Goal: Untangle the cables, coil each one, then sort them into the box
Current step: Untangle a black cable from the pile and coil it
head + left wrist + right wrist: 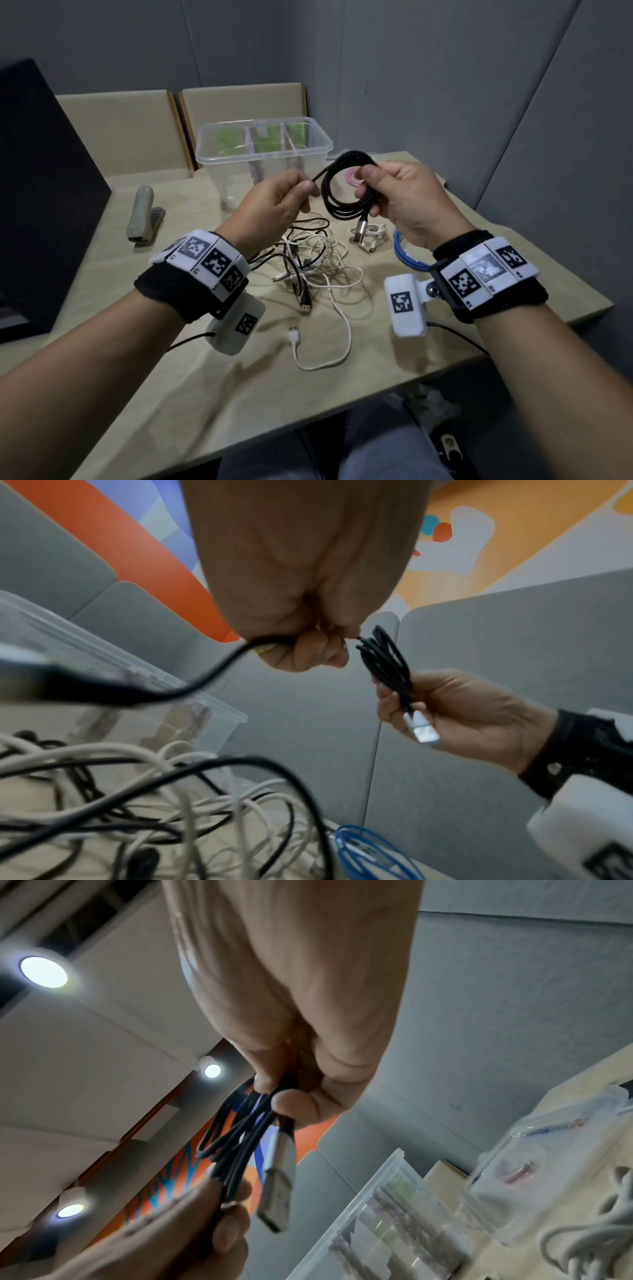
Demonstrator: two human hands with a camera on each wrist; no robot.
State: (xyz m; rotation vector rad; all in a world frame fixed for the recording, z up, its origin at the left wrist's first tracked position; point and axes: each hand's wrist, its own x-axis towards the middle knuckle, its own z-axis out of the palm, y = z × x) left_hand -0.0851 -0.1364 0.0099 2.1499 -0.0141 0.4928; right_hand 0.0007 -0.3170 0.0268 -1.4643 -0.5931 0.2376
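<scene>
My right hand (394, 195) grips a coiled black cable (334, 195) above the table, its silver USB plug (360, 232) hanging down; the coil (240, 1139) and plug (279, 1183) show in the right wrist view too. My left hand (284, 202) pinches the loose end of the same black cable (212, 669) just left of the coil (387, 666). Below lies a tangle of white and black cables (308, 263). A coiled blue cable (406, 255) lies under my right wrist. A clear divided box (263, 150) stands behind.
A white cable with a USB plug (294, 337) trails toward the front edge. A small bundled white cable (371, 234) lies right of the tangle. A stapler (142, 217) sits at left, a dark monitor (41, 192) beyond it. A pink tape roll (352, 178) lies behind the coil.
</scene>
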